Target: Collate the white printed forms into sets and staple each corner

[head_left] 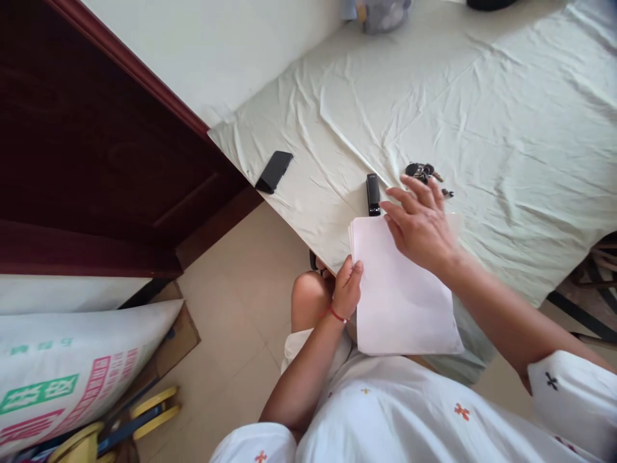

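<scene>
A stack of white paper sheets [405, 296] hangs over the near table edge, close to my body. My left hand [348, 286] grips the stack's left edge, thumb on top and fingers beneath. Over the upper right of the sheets is my right hand [421, 225], fingers spread and holding nothing; whether its fingertips touch the paper I cannot tell. Just beyond the top edge lies a small black stapler [373, 195]. A bunch of keys [421, 172] lies beyond my right fingers, partly hidden by them.
A pale wrinkled cloth [328, 148] covers the table. Near its left edge lies a flat black object [274, 172], perhaps a phone or wallet. A clear bag [384, 14] stands at the back by the wall. On the left are a dark wooden door [96, 141] and a printed white sack [87, 366].
</scene>
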The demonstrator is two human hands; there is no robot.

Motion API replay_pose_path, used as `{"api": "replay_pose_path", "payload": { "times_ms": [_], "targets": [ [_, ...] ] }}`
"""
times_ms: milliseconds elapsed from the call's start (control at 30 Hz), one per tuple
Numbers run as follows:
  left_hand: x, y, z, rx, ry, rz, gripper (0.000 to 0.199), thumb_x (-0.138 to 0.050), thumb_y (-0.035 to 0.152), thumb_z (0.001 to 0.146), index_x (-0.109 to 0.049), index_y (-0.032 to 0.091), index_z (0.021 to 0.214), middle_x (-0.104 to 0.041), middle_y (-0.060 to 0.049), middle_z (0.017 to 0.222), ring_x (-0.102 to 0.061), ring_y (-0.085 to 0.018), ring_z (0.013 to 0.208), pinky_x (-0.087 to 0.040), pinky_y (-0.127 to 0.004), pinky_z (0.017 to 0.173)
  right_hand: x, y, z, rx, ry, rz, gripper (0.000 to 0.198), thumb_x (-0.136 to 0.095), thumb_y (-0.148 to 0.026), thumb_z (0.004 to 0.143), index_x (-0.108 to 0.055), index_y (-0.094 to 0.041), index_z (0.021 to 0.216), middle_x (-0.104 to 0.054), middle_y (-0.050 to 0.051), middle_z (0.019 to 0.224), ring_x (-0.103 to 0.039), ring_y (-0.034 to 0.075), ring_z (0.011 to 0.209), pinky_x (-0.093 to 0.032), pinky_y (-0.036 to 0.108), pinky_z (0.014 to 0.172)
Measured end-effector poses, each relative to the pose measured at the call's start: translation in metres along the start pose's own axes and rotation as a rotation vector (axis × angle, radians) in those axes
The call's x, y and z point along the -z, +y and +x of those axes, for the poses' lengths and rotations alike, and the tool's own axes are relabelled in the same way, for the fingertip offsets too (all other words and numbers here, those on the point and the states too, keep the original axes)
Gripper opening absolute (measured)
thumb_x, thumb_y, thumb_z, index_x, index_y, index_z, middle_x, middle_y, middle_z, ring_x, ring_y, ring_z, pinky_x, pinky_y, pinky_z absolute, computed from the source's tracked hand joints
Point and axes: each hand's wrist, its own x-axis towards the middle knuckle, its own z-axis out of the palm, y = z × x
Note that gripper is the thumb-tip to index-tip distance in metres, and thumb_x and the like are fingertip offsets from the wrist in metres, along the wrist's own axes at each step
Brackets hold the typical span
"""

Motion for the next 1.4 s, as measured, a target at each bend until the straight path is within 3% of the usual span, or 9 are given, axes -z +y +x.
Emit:
{"api": "replay_pose_path", "payload": {
  "times_ms": [167, 367, 567, 800, 900, 1067, 1400],
  "targets": [
    [-0.002, 0.002, -0.006, -0.017, -0.016, -0.101, 0.045, -0.054, 0.057, 0.098, -0.066, 0.022, 0.124, -0.07, -0.011, 0.132, -0.058, -0.026, 0.135, -0.042, -0.045, 0.12, -0.018, -0.006, 0.001, 0.057, -0.106, 0.007, 0.03, -0.048, -0.016, 0.1, -0.073, -0.026, 0.113, -0.072, 0.008, 0.124, -0.042, 0.035, 0.146, -0.017, 0.071, 0.122],
    [-0.004, 0.002, -0.006, -0.016, 0.028, -0.043, 0.051, -0.051, 0.065, 0.096, -0.065, 0.021, 0.121, -0.068, -0.013, 0.133, -0.061, -0.027, 0.131, -0.044, -0.045, 0.119, -0.023, -0.01, -0.003, 0.091, -0.182, 0.098, 0.029, -0.046, -0.018, 0.102, -0.074, -0.023, 0.109, -0.076, 0.009, 0.109, -0.053, 0.033, 0.135, -0.031, 0.064, 0.118],
    [-0.003, -0.004, -0.005, -0.096, -0.007, 0.128, 0.045, -0.044, 0.063, 0.1, -0.061, 0.022, 0.108, -0.072, -0.011, 0.112, -0.067, -0.025, 0.109, -0.051, -0.044, 0.105, -0.019, -0.004, -0.002, 0.06, -0.077, 0.15, 0.026, -0.052, -0.025, 0.102, -0.078, -0.025, 0.099, -0.069, 0.011, 0.121, -0.05, 0.033, 0.131, -0.044, 0.054, 0.104],
    [-0.003, -0.008, -0.005, -0.117, 0.008, 0.171, 0.04, -0.044, 0.06, 0.101, -0.059, 0.022, 0.106, -0.07, -0.008, 0.098, -0.066, -0.023, 0.095, -0.052, -0.041, 0.097, -0.019, -0.003, -0.001, 0.097, -0.165, 0.148, 0.026, -0.053, -0.026, 0.102, -0.078, -0.024, 0.095, -0.07, 0.009, 0.099, -0.053, 0.03, 0.111, -0.042, 0.05, 0.095],
    [-0.003, -0.007, -0.004, -0.14, 0.014, 0.178, 0.041, -0.043, 0.06, 0.101, -0.058, 0.022, 0.107, -0.07, -0.01, 0.101, -0.066, -0.024, 0.097, -0.051, -0.041, 0.098, -0.019, -0.003, -0.001, 0.126, -0.207, 0.136, 0.029, -0.049, -0.026, 0.103, -0.076, -0.022, 0.097, -0.07, 0.01, 0.097, -0.053, 0.031, 0.111, -0.04, 0.049, 0.094],
    [-0.002, -0.006, -0.005, -0.116, 0.029, 0.249, 0.044, -0.045, 0.065, 0.098, -0.054, 0.023, 0.095, -0.068, -0.007, 0.089, -0.065, -0.023, 0.087, -0.052, -0.039, 0.085, -0.021, 0.0, 0.001, 0.121, -0.219, 0.09, 0.03, -0.046, -0.026, 0.103, -0.075, -0.021, 0.098, -0.069, 0.011, 0.096, -0.053, 0.032, 0.111, -0.038, 0.048, 0.091],
    [-0.003, -0.007, -0.005, -0.11, 0.034, 0.252, 0.043, -0.045, 0.066, 0.098, -0.053, 0.023, 0.095, -0.068, -0.005, 0.085, -0.062, -0.021, 0.081, -0.048, -0.034, 0.076, -0.021, 0.004, 0.004, 0.142, -0.243, 0.014, 0.032, -0.042, -0.025, 0.104, -0.072, -0.019, 0.095, -0.068, 0.012, 0.097, -0.052, 0.032, 0.113, -0.038, 0.047, 0.092]
  ]
}}
